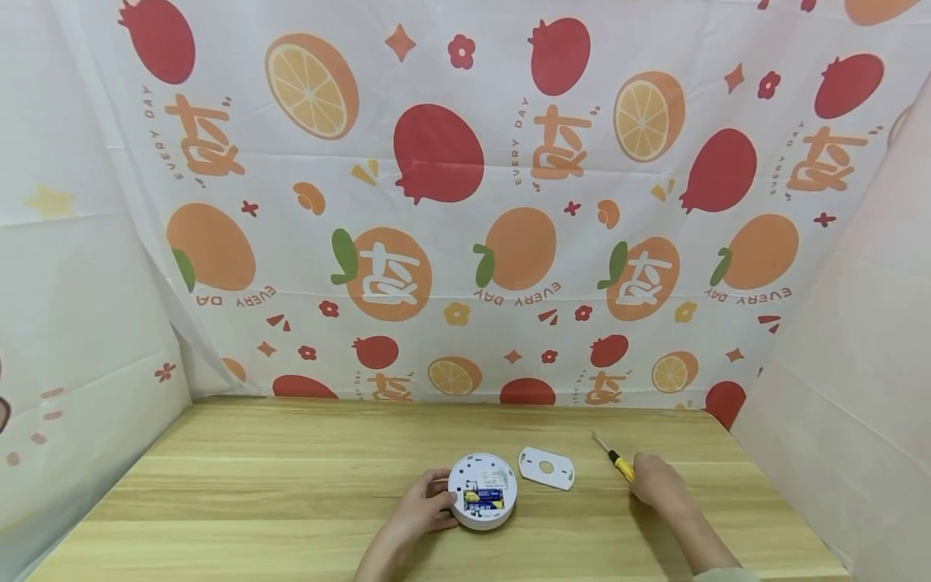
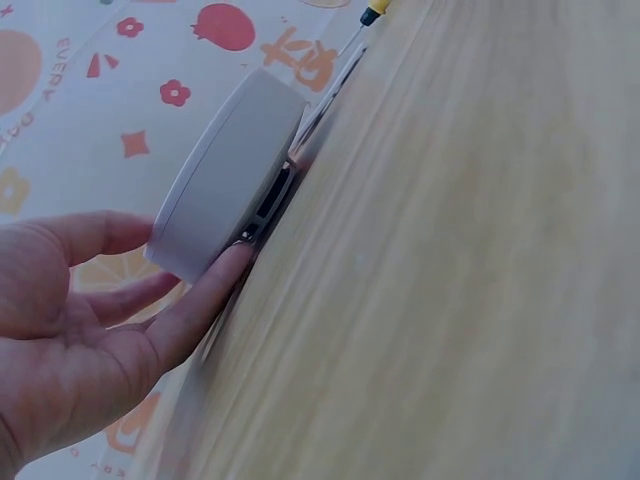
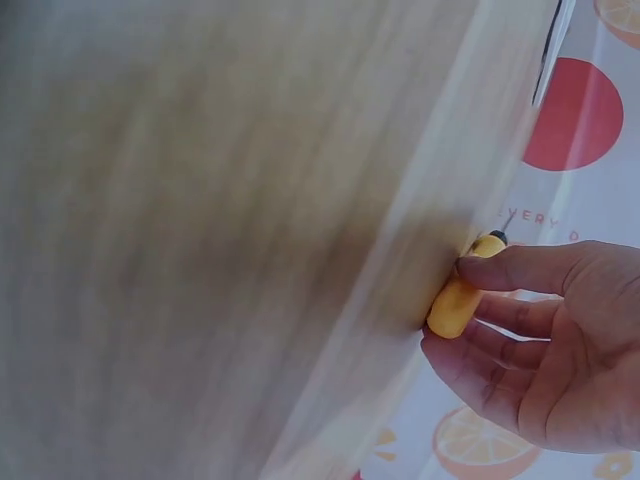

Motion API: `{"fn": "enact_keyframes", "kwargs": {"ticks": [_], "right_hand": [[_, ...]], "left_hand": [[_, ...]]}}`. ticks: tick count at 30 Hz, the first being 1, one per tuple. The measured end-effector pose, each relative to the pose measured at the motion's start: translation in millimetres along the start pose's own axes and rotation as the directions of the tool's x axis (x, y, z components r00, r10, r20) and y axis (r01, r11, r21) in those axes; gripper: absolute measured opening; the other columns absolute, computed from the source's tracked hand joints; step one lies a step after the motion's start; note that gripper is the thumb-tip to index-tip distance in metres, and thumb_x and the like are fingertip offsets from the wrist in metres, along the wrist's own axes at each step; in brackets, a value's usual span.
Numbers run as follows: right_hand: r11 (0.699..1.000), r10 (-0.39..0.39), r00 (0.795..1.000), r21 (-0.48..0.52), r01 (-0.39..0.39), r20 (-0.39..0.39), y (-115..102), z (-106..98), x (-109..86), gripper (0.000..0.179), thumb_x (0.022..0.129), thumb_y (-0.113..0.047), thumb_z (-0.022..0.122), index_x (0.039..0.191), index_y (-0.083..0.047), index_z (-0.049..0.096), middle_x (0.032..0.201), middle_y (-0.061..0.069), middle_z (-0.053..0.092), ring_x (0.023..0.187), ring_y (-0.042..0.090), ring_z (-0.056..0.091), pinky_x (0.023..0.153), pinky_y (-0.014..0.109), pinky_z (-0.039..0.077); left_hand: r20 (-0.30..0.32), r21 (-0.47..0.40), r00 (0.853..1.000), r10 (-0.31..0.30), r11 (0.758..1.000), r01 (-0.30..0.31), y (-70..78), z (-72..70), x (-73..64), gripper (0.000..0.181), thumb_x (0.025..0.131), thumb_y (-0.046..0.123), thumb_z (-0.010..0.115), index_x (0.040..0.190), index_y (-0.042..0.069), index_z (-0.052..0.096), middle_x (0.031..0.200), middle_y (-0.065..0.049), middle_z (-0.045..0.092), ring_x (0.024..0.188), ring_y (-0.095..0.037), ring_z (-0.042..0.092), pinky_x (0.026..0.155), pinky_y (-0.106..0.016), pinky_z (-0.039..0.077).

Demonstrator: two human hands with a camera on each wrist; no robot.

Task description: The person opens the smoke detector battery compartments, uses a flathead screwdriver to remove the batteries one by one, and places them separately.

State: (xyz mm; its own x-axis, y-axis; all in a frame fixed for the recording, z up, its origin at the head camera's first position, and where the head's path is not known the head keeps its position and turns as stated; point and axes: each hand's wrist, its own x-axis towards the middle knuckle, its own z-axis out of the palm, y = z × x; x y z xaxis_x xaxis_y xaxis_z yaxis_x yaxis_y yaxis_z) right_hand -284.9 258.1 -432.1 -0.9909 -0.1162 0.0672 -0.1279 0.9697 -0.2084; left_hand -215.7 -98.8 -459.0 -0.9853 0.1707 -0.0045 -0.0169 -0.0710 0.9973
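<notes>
A round white smoke alarm (image 1: 473,477) lies on the table with its back up, two blue-and-yellow batteries (image 1: 483,499) showing in its compartment. My left hand (image 1: 424,505) grips its left edge, thumb on the near side and fingers round the rim. The left wrist view shows the smoke alarm (image 2: 225,175) from the side, slightly tilted. To the right, a yellow-and-black screwdriver (image 1: 621,466) lies low over the table, its metal tip pointing away to the left. My right hand (image 1: 655,485) holds its handle; in the right wrist view thumb and fingers pinch the yellow handle (image 3: 458,305).
A flat white mounting plate (image 1: 563,474) with a round hole in its middle lies just right of the smoke alarm. The wooden table (image 1: 254,493) ends at a fruit-printed cloth (image 1: 465,267) behind, with pale cloth walls at both sides.
</notes>
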Motion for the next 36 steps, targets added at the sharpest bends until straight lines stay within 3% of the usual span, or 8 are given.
{"fn": "enact_keyframes", "kwargs": {"ticks": [10, 16, 21, 36], "right_hand": [[1.0, -0.012, 0.999, 0.01, 0.013, -0.046, 3, 4, 2.0, 0.014, 0.067, 0.006, 0.062, 0.068, -0.002, 0.051, 0.063, 0.007, 0.047, 0.056, 0.022, 0.044, 0.048, 0.037, 0.043], [0.995, -0.019, 0.997, 0.095, 0.026, -0.078, 2, 4, 2.0, 0.009, 0.066, 0.004, 0.06, 0.073, -0.001, 0.057, 0.065, 0.005, 0.05, 0.059, 0.021, 0.046, 0.051, 0.035, 0.043], [0.986, -0.01, 0.997, 0.165, 0.022, -0.073, -7, 2, 1.1, 0.01, 0.068, 0.003, 0.06, 0.077, 0.0, 0.059, 0.068, 0.005, 0.051, 0.061, 0.02, 0.045, 0.052, 0.032, 0.041], [0.98, -0.08, 0.989, 0.172, 0.101, -0.127, -34, -10, -9.1, 0.015, 0.072, 0.007, 0.06, 0.086, 0.004, 0.061, 0.078, 0.009, 0.055, 0.067, 0.019, 0.049, 0.057, 0.036, 0.047]], "left_hand": [[-0.022, -0.006, 1.0, -0.004, 1.0, 0.004, -0.1, 5.6, 1.5, 0.05, 0.086, -0.002, 0.052, 0.125, -0.023, 0.028, 0.115, -0.04, 0.042, 0.091, -0.033, 0.057, 0.072, -0.041, 0.055], [-0.025, -0.009, 1.0, -0.006, 1.0, 0.005, -0.5, 6.5, 2.0, 0.052, 0.085, -0.004, 0.052, 0.127, -0.022, 0.027, 0.113, -0.037, 0.046, 0.09, -0.031, 0.058, 0.073, -0.042, 0.055], [-0.025, -0.014, 1.0, -0.012, 1.0, 0.012, 0.6, 7.7, 0.7, 0.053, 0.084, -0.006, 0.052, 0.129, -0.02, 0.028, 0.114, -0.037, 0.046, 0.09, -0.031, 0.058, 0.072, -0.041, 0.055], [-0.03, -0.013, 0.999, -0.031, 0.999, 0.03, 1.0, 7.0, 2.6, 0.053, 0.084, -0.004, 0.053, 0.13, -0.017, 0.03, 0.113, -0.034, 0.048, 0.088, -0.027, 0.058, 0.071, -0.039, 0.055]]}}
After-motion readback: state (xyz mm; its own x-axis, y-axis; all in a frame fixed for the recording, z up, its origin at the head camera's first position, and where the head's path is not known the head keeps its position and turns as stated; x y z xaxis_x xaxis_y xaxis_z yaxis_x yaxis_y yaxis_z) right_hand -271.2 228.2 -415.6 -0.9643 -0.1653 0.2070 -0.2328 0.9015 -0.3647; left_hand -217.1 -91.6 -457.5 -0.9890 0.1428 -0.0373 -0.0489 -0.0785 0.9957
